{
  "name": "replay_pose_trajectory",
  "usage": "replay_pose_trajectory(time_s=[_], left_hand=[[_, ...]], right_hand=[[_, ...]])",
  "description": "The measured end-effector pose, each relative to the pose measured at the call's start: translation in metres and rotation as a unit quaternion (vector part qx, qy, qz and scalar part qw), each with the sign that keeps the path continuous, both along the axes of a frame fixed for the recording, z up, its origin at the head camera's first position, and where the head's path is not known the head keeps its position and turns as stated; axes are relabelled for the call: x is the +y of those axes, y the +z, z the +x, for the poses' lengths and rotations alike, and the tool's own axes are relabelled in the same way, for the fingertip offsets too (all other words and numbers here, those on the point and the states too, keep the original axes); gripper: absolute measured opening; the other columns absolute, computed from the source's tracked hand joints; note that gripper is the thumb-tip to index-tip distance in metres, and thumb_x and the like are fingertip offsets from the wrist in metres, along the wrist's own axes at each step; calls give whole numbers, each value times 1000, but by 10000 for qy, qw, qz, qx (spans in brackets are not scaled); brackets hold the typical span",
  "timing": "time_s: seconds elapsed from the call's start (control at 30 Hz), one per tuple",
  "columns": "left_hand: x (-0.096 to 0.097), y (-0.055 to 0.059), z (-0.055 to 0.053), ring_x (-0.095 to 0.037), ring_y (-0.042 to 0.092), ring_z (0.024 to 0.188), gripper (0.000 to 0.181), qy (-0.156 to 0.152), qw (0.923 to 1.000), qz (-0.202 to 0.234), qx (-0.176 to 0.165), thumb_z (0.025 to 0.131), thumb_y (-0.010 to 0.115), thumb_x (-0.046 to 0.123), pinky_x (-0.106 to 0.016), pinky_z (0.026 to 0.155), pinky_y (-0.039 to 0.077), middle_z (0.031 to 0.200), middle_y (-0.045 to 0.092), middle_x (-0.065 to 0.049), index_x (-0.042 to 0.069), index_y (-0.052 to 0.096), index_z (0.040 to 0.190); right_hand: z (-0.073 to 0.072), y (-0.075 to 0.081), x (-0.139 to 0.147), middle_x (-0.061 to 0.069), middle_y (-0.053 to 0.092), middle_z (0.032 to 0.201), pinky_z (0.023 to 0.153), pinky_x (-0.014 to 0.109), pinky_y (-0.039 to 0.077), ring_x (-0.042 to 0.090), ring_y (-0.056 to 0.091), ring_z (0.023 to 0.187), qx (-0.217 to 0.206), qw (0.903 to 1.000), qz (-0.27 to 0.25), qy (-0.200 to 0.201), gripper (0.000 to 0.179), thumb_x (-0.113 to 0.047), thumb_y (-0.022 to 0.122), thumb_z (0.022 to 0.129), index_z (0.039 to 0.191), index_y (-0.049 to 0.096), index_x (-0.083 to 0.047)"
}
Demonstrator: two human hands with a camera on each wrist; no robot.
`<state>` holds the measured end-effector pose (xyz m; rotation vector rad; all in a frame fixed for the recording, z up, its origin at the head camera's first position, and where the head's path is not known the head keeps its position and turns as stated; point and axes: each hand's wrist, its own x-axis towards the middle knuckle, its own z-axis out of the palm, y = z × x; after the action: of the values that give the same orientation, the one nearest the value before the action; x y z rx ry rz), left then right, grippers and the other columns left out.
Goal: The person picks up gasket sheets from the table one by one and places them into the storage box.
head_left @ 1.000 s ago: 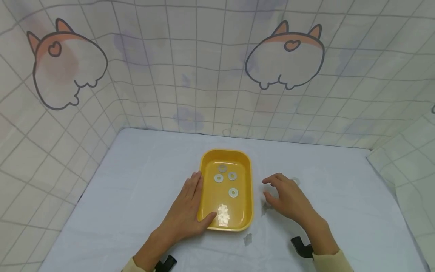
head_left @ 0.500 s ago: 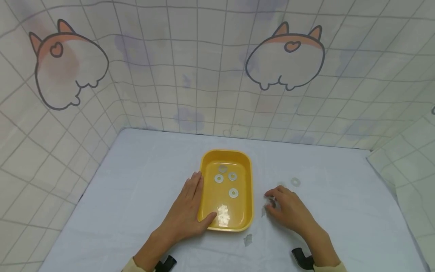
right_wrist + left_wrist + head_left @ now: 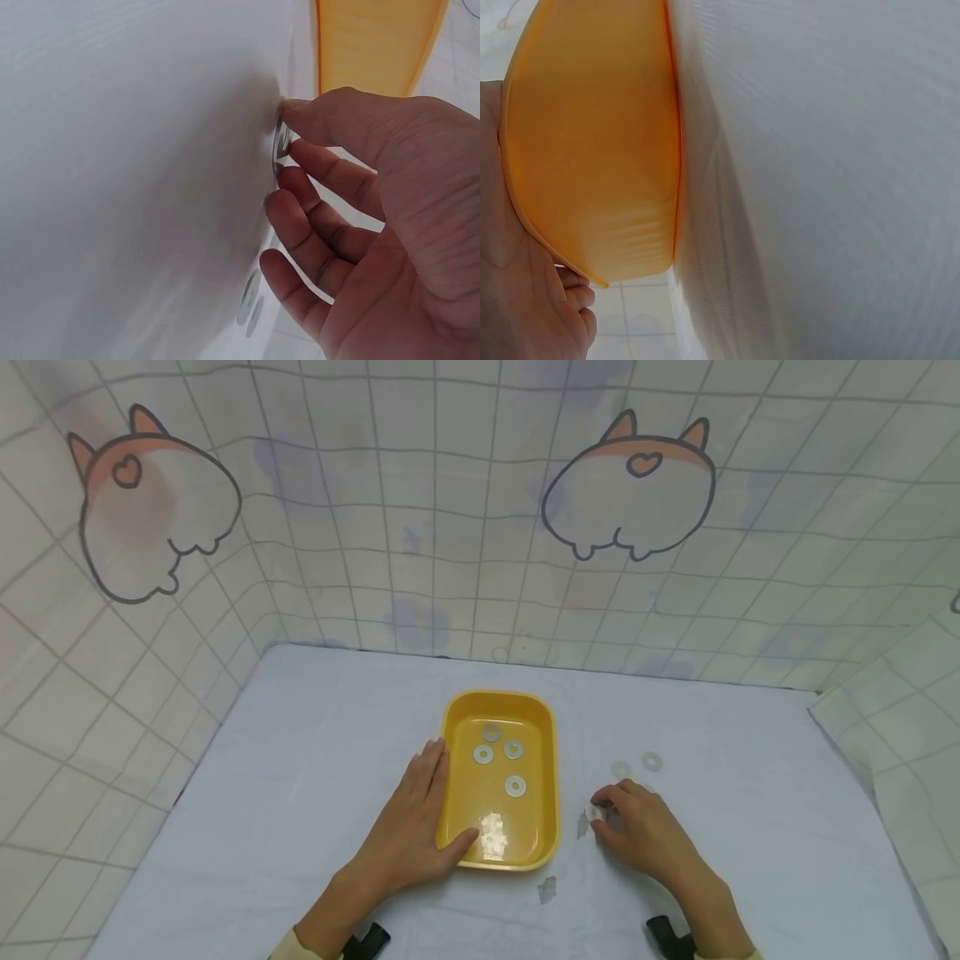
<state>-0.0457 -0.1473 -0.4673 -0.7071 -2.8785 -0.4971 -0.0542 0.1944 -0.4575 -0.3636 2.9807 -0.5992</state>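
Note:
A yellow tray (image 3: 498,843) stands on the white tabletop. Several flat metal washers (image 3: 515,787) lie inside it. My left hand (image 3: 408,827) rests along the tray's left side with straight fingers, the thumb over the near left rim; the left wrist view has the palm against the tray's outer wall. To the right of the tray, my right hand (image 3: 641,831) pinches a washer (image 3: 594,812) at the tabletop. In the right wrist view, thumb and forefinger are at opposite edges of that washer (image 3: 282,139), which is still down at the cloth.
More loose washers (image 3: 652,762) lie on the table just beyond the right hand, one partly hidden by it. Small grey patches (image 3: 547,889) mark the cloth near the tray. A tile-patterned curtain (image 3: 480,527) encloses the back and sides.
My right hand has come down and toward me, and its thumb and fingers have closed on a washer. Loose washers behind it have come into sight. The left hand and tray stay put.

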Motion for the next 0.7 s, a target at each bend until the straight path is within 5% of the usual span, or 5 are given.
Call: replay_pose_trajectory(time_s=[0.33,0.7], left_hand=[[0,-1,0,-35,20,166,104,-2,10000,-19,-42,95,63,59,-48,134,25,177,18,-22,-9,24,164],[1,1,0,-33,17,167,105,-7,9999,25,-153,96,62,59,-38,138,11,177,16,-21,-9,22,165]], right_hand=[[2,-1,1,-3,69,92,86,44,56,12,60,85,59,9994,338,-20,20,-23,85,88,103,75,-14],[7,0,-5,1,71,89,83,44,59,16,62,78,351,9956,866,-111,22,-24,86,86,99,75,-11]])
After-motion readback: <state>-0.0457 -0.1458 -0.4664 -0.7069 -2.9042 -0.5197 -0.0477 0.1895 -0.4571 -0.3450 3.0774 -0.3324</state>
